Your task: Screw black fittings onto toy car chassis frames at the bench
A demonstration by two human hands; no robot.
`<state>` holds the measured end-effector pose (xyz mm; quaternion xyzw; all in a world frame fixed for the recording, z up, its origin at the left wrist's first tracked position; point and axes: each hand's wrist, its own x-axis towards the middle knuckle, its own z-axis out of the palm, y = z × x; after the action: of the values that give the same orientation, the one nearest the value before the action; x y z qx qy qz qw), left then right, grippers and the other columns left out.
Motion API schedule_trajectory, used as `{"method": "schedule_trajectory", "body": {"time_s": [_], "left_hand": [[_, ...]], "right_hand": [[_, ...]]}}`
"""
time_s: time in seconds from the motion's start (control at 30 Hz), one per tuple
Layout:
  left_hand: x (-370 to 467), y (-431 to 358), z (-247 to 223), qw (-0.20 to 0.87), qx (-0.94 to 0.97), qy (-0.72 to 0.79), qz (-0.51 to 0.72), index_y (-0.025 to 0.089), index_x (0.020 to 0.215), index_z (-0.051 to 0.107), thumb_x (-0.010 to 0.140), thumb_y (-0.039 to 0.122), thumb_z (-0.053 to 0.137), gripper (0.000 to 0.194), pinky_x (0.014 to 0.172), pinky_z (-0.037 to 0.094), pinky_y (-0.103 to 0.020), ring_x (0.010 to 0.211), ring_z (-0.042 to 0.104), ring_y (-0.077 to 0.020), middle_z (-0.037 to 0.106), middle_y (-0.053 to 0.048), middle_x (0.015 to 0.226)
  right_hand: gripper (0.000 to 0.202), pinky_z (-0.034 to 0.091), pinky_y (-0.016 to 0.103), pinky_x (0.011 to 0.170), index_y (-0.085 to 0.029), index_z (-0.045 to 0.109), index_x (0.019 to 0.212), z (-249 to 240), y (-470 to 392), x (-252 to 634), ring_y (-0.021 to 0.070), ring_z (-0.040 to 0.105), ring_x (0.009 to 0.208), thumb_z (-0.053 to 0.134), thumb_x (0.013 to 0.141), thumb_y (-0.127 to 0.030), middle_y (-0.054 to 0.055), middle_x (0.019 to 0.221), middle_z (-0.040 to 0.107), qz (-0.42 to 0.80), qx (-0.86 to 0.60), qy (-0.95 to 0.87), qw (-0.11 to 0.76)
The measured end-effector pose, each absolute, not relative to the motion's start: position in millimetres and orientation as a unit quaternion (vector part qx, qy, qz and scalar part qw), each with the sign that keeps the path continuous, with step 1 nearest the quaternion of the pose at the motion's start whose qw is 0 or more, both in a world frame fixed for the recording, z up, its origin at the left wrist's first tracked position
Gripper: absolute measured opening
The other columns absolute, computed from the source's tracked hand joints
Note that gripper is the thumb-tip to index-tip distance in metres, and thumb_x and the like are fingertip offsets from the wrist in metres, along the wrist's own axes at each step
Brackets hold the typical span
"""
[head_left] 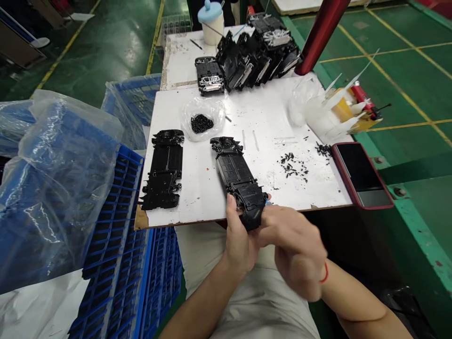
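Note:
My left hand [240, 240] grips the near end of a black toy-car chassis [237, 170], its thumb on the left side. The chassis slants from the tabletop over the front edge. Beside its near right corner is my right hand [294, 245], fingers curled and slightly blurred; whatever they may hold is hidden. A second black chassis [164, 165] lies flat at the left of the table. Behind them, a clear plastic bag [215, 110] holds small black parts [201, 123]. Small black bits [294, 165] are scattered on the right.
Several black chassis [233, 66] stand stacked at the back of the white table [197, 188]. A phone [363, 174] lies at the right edge, near a yellow container [353, 110] and red post [321, 35]. Blue crates [130, 235] stand left. A lidded cup [212, 23] is behind.

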<state>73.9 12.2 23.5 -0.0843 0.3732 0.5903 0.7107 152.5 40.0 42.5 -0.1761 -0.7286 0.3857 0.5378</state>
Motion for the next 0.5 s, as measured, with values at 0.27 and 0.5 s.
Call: {"method": "schedule_trajectory", "body": {"time_s": [0.27,0.5], "left_hand": [[71.5,14.1,31.0,0.689,-0.055,0.355,0.63,0.01,0.107,0.067,0.093,0.061,0.035,0.062,0.081,0.056,-0.044,0.089,0.068,-0.0277,0.07,-0.016,0.099],[62.2,12.5,28.7,0.708,-0.057,0.344,0.615,0.012,0.116,0.064,0.094,0.05,0.044,0.047,0.087,0.057,-0.049,0.103,0.067,-0.0305,0.069,-0.015,0.116]], "right_hand": [[0.04,0.013,0.026,0.039,-0.018,0.064,0.06,53.6,85.1,181.6,0.0077,0.025,0.035,0.049,0.089,-0.043,-0.002,0.043,0.036,0.317,-0.325,-0.544,0.705],[0.049,0.013,0.026,0.044,-0.02,0.049,0.057,72.1,83.7,216.6,0.0055,0.015,0.038,0.046,0.087,-0.059,-0.005,0.047,0.021,0.362,-0.308,-0.548,0.688]]}}
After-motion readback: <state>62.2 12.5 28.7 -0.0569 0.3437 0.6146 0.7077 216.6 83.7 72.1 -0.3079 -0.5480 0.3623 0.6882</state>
